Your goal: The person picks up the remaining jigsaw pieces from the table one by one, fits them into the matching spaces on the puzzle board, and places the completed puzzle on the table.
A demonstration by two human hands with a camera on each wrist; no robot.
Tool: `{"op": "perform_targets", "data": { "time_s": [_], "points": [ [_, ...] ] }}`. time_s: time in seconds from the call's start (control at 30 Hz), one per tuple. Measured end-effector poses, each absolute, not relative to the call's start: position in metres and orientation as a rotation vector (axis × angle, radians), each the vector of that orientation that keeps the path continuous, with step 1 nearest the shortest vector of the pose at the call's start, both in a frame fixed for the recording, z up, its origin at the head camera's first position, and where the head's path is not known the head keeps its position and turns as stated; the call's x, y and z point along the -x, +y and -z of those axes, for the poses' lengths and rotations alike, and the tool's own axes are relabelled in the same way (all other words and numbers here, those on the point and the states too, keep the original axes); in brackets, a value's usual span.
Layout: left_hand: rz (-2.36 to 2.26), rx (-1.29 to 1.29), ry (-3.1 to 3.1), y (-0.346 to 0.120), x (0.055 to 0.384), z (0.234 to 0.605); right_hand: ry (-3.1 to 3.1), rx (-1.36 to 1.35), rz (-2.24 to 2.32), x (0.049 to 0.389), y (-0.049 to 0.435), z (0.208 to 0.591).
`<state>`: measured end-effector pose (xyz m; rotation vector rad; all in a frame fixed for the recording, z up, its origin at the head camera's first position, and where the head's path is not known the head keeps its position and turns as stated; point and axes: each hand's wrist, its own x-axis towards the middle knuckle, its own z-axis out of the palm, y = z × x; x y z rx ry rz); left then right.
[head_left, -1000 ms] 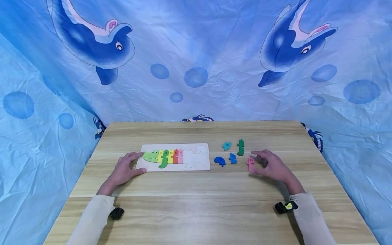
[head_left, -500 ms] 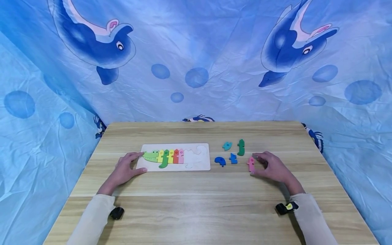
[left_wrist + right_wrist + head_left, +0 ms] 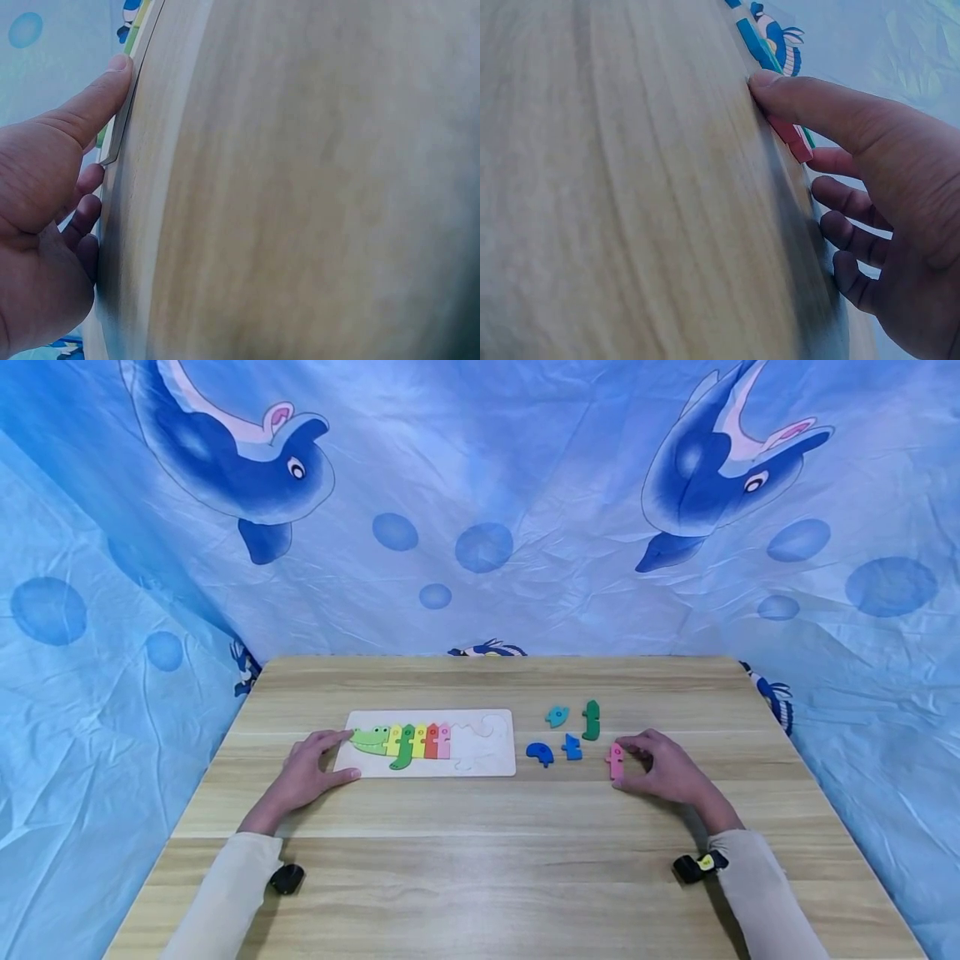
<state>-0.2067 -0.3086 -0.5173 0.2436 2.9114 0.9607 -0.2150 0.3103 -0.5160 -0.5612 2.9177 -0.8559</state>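
Observation:
A pale puzzle board [image 3: 480, 764] lies on the table in the head view, with a green crocodile head [image 3: 370, 741] and several coloured body pieces set in its left part. My left hand [image 3: 306, 770] spans the board's left end, thumb and index fingertips pressing on it. To the right of the loose pieces, my right hand [image 3: 663, 767] pinches a pink puzzle piece [image 3: 616, 762] lengthwise, thumb at its near end and index finger at its far end. The right wrist view shows this pink piece [image 3: 791, 139] partly behind the thumb, low against the table.
Between board and right hand lie a teal piece [image 3: 557, 717], a dark green piece [image 3: 591, 721], a blue piece [image 3: 572, 747] and a rounded dark blue piece [image 3: 539, 752]. A blue dolphin-print cloth [image 3: 480, 610] hangs behind the wooden table [image 3: 480, 877].
My right index finger and thumb have closed in on the two ends of the pink piece, which has barely moved. The left hand stays on the board.

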Motion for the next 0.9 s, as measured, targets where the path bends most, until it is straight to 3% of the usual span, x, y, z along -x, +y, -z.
{"op": "perform_targets", "data": {
  "time_s": [0.47,0.9],
  "points": [
    [-0.962,-0.257,2.916,-0.310,0.207,0.519,2.953,0.553,0.862,0.216,0.306,0.516],
    [-0.968,-0.264,2.913,-0.312,0.207,0.520,3.012,0.710,0.863,0.225,0.276,0.481]
  ]
}}
